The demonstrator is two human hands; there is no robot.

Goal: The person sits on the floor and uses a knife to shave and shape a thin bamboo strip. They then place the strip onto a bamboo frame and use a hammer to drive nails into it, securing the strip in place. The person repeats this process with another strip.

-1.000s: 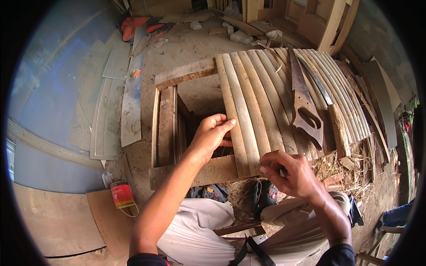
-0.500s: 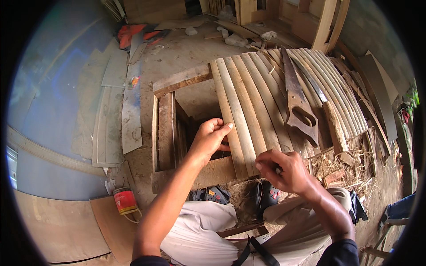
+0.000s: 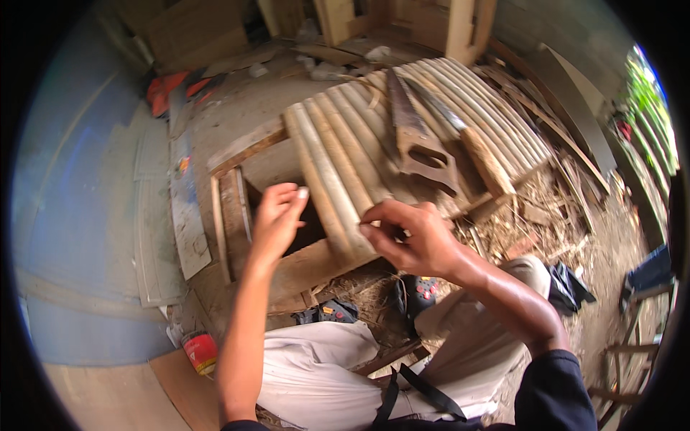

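Note:
A low wooden frame (image 3: 244,149) stands before me, its right part covered by rounded wooden slats (image 3: 338,118) laid side by side. My left hand (image 3: 277,219) is over the uncovered opening, just left of the end slat and apart from it, fingers loosely bent with nothing visible in them. Above the near ends of the left slats, my right hand (image 3: 413,233) pinches thumb and forefinger together; whatever is between them is too small to make out. A handsaw (image 3: 424,147) lies across the slats, beside a long-bladed knife (image 3: 483,159) with a thick wooden handle.
Wood shavings (image 3: 550,212) and offcuts cover the ground right of the frame. A red can (image 3: 200,352) stands at lower left, near boards (image 3: 188,223) along a bluish surface. Orange cloth (image 3: 167,92) lies at the far left. Dark shoes (image 3: 417,293) are below the frame's near edge.
My left hand has let go of the end slat and moved left of it. The right hand remains pinched over the slats' near ends. The whole view has shifted and tilted.

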